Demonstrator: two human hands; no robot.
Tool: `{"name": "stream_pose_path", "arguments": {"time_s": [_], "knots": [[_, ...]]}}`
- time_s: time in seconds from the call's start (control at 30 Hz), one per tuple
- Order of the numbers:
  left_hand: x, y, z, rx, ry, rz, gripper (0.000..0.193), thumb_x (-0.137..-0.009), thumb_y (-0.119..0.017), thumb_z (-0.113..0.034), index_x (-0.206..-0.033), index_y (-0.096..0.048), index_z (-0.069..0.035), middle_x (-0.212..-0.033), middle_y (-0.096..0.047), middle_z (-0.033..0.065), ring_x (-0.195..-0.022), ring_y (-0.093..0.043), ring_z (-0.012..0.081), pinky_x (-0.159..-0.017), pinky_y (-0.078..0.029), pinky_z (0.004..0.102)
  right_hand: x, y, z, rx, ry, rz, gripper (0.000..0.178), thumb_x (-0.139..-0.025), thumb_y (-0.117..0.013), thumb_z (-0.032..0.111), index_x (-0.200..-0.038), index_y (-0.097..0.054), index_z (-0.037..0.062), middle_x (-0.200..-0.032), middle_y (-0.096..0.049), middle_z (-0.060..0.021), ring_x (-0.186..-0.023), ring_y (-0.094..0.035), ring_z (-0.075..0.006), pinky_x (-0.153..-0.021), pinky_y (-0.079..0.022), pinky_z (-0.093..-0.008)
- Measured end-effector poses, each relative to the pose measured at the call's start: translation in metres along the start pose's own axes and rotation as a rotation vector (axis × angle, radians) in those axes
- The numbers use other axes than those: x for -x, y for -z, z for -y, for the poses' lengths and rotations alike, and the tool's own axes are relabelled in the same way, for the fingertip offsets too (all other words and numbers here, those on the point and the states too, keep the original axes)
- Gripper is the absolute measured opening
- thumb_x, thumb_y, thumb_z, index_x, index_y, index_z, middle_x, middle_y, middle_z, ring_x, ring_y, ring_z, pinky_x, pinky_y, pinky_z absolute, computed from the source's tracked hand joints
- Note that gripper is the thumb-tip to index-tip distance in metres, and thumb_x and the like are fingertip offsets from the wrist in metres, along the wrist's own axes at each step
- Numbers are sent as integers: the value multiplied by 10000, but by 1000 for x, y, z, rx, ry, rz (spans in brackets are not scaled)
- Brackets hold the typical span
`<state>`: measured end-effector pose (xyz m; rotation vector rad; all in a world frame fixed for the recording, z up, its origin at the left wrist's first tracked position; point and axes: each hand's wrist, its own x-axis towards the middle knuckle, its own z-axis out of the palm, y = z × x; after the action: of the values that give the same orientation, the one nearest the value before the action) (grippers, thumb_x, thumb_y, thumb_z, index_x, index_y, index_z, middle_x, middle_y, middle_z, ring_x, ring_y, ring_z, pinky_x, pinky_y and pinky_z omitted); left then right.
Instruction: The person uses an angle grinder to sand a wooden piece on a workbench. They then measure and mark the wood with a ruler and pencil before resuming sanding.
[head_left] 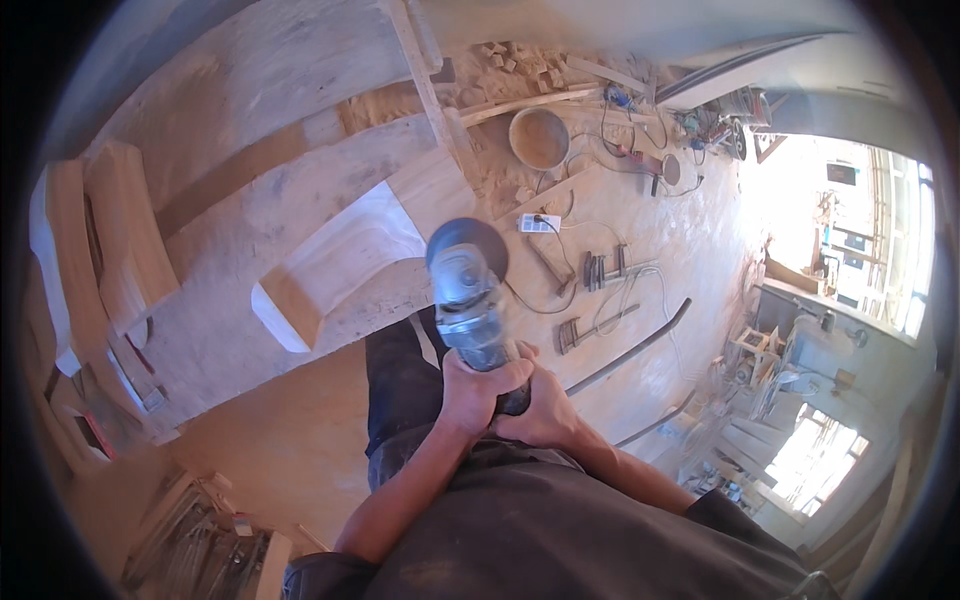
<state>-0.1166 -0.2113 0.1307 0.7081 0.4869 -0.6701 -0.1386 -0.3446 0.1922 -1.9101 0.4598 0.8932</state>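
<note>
Both of my hands are closed round the body of an angle grinder [472,312], held in front of my torso. My left hand [478,388] wraps its side and my right hand [540,405] grips the rear part. The grinder's round dark disc [490,243] points away from me. It is close to the end of a pale, curved wooden piece [350,250] lying on the workbench [230,330]; whether disc and wood touch I cannot tell. Part of the grinder's handle is hidden by my fingers.
Shaped wooden blocks [130,235] stand at the bench's left end. On the dusty floor at the right are a round basin [539,138], a white power strip [540,223], several clamps [605,268], a long dark bar [640,345], another grinder [645,162] and trailing cords.
</note>
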Motion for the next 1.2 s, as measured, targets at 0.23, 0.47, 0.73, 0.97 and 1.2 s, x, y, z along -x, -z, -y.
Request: {"name": "stream_pose_path", "arguments": {"time_s": [0.23, 0.47, 0.73, 0.97, 1.2], "knots": [[-12, -5, -4, 81, -71, -31, 174, -824, -828, -39, -988, -783, -5, -981, -785, 78, -873, -729, 146, -836, -587, 335, -19, 7, -7, 63, 54, 0, 942, -683, -849, 221, -1518, -457, 28, -1266, -686, -203, -1181, -695, -333, -997, -551, -425], [-5, -12, 14, 79, -64, -25, 138, -815, -829, -22, -945, -787, -9, -978, -786, 78, -892, -739, 158, -858, -590, 340, -7, 13, -18, 42, 107, -9, 806, -686, -872, 201, -1405, -565, 2, -1234, -691, -169, -1181, -690, -269, -998, -547, -401], [-11, -11, 10, 133, -73, -81, 231, -799, -821, -56, -1016, -766, 3, -1008, -781, 86, -894, -741, 177, -865, -589, 346, -23, 24, -8, 59, -54, 135, 808, -672, -891, 209, -1386, -574, 0, -1338, -630, -155, -1247, -638, -294, -1042, -522, -410], [-11, -21, 16, 26, -33, 12, 222, -803, -828, -63, -1004, -758, -2, -999, -775, 86, -927, -742, 189, -878, -589, 363, -6, 28, -27, 89, 46, 32, 906, -668, -877, 183, -1480, -517, 6, -1452, -569, -177, -1342, -573, -333, -1093, -491, -421], [-18, -8, 3, 195, -107, -78, 214, -790, -812, -50, -994, -769, 2, -1000, -771, 129, -953, -741, 220, -894, -589, 385, -25, 24, 12, 117, -16, 87, 913, -677, -863, 177, -1499, -501, 11, -1343, -653, -169, -1253, -649, -299, -1050, -518, -403]]}}
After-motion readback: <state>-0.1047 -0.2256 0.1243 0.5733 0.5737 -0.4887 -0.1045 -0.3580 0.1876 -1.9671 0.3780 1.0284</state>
